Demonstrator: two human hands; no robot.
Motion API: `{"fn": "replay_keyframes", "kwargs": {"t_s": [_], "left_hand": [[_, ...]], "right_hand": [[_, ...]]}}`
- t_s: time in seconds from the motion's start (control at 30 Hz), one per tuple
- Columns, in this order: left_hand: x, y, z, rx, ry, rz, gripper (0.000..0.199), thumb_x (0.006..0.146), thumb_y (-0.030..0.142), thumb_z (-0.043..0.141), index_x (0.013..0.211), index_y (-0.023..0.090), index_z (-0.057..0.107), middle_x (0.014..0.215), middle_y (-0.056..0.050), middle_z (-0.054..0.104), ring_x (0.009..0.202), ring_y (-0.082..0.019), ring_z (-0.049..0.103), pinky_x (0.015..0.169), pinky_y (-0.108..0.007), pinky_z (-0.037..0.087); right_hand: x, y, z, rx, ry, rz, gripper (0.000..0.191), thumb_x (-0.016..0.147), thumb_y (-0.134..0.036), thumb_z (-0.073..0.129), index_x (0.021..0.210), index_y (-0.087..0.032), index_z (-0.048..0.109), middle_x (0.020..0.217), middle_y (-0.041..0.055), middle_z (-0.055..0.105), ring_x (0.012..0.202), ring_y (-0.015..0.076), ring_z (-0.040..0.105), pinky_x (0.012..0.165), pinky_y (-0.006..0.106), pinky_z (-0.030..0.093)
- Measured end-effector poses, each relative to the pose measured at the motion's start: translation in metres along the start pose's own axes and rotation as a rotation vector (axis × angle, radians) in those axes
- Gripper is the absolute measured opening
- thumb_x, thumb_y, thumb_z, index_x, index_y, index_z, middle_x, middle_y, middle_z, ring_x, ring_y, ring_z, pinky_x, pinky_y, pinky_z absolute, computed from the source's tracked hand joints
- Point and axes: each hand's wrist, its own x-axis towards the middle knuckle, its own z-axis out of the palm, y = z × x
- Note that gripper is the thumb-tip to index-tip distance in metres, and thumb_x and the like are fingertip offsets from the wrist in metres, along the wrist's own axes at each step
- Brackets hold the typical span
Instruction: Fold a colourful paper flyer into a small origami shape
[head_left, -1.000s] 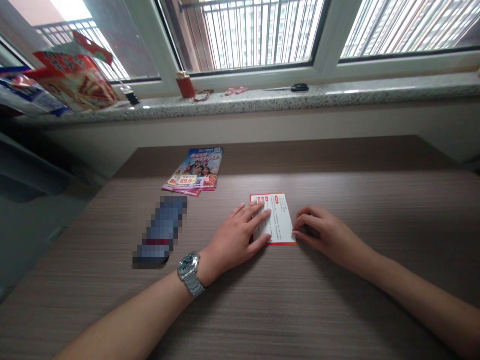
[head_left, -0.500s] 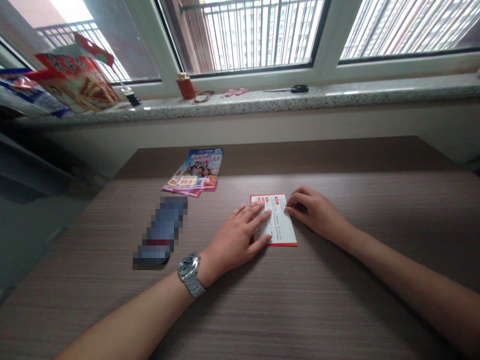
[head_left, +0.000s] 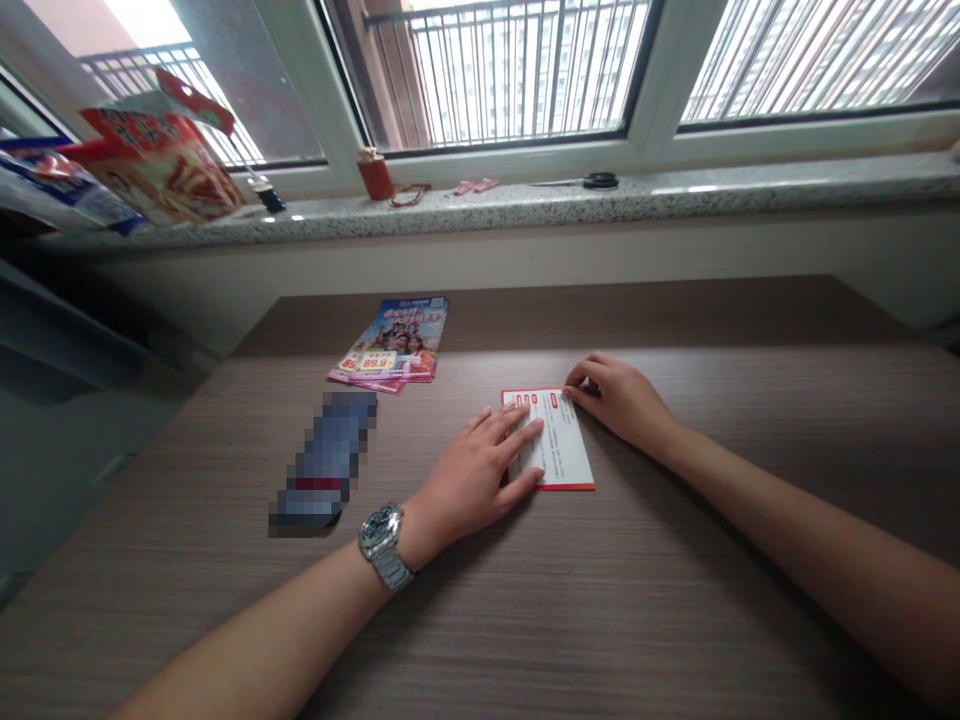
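A white folded leaflet (head_left: 564,450) with red edges and printed text lies flat on the table. My left hand (head_left: 474,468), wearing a metal wristwatch (head_left: 384,545), rests on the leaflet's left part with its fingers spread, covering some of the print. At the leaflet's upper right corner, the thumb and fingertips of my right hand (head_left: 616,392) are pinched together on the edge.
Colourful flyers (head_left: 397,340) lie overlapped at the back left of the table (head_left: 480,630). Closer in is a dark blurred-out item (head_left: 326,460). Snack bags (head_left: 161,165), a red-brown bottle-like object (head_left: 376,175) and scissors (head_left: 596,181) are on the stone windowsill (head_left: 712,190).
My right hand has slid away from me and slightly left along the leaflet's right edge, up to its far corner. My left hand and the leaflet have stayed in place.
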Motion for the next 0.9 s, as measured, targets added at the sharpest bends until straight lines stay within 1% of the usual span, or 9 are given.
{"fn": "replay_keyframes", "kwargs": {"t_s": [0.1, 0.3, 0.57, 0.73, 0.9], "left_hand": [[0.001, 0.001, -0.001, 0.005, -0.005, -0.009, 0.056, 0.101, 0.050, 0.050, 0.152, 0.027, 0.044, 0.163, -0.007, 0.037, 0.149, -0.023, 0.037, 0.128, -0.045, 0.022], [0.002, 0.003, -0.001, 0.014, -0.018, -0.023, 0.057, 0.102, 0.051, 0.049, 0.153, 0.027, 0.043, 0.163, -0.006, 0.037, 0.149, -0.023, 0.037, 0.128, -0.044, 0.023], [0.001, 0.001, -0.001, 0.009, -0.012, -0.019, 0.056, 0.102, 0.051, 0.049, 0.152, 0.027, 0.043, 0.163, -0.006, 0.037, 0.149, -0.023, 0.037, 0.128, -0.045, 0.023], [0.001, 0.000, 0.000, 0.002, -0.009, -0.014, 0.057, 0.102, 0.050, 0.049, 0.153, 0.028, 0.042, 0.163, -0.005, 0.036, 0.150, -0.022, 0.035, 0.129, -0.045, 0.022], [0.001, -0.001, 0.002, -0.002, -0.005, -0.014, 0.056, 0.102, 0.051, 0.049, 0.153, 0.029, 0.042, 0.163, -0.005, 0.036, 0.150, -0.022, 0.036, 0.129, -0.044, 0.022]], "right_hand": [[0.000, 0.000, 0.001, -0.004, 0.008, 0.000, 0.009, 0.092, -0.025, 0.065, 0.084, -0.021, 0.065, 0.089, 0.0041, 0.061, 0.072, 0.0184, 0.060, 0.070, 0.034, 0.049], [-0.008, -0.001, 0.000, 0.010, 0.007, -0.019, 0.007, 0.091, -0.022, 0.066, 0.084, -0.021, 0.065, 0.089, 0.0044, 0.061, 0.075, 0.0194, 0.061, 0.072, 0.034, 0.050], [-0.032, -0.014, -0.009, 0.053, -0.032, -0.042, 0.005, 0.091, -0.021, 0.066, 0.087, -0.021, 0.065, 0.090, 0.0058, 0.062, 0.078, 0.0206, 0.060, 0.073, 0.035, 0.050], [-0.048, -0.020, -0.011, 0.088, -0.053, -0.055, 0.003, 0.092, -0.020, 0.066, 0.089, -0.021, 0.066, 0.091, 0.0061, 0.062, 0.082, 0.0214, 0.059, 0.074, 0.035, 0.050], [-0.057, -0.025, -0.012, 0.091, -0.070, -0.055, 0.003, 0.092, -0.018, 0.066, 0.090, -0.020, 0.066, 0.092, 0.0063, 0.062, 0.086, 0.0219, 0.059, 0.077, 0.036, 0.049]]}}
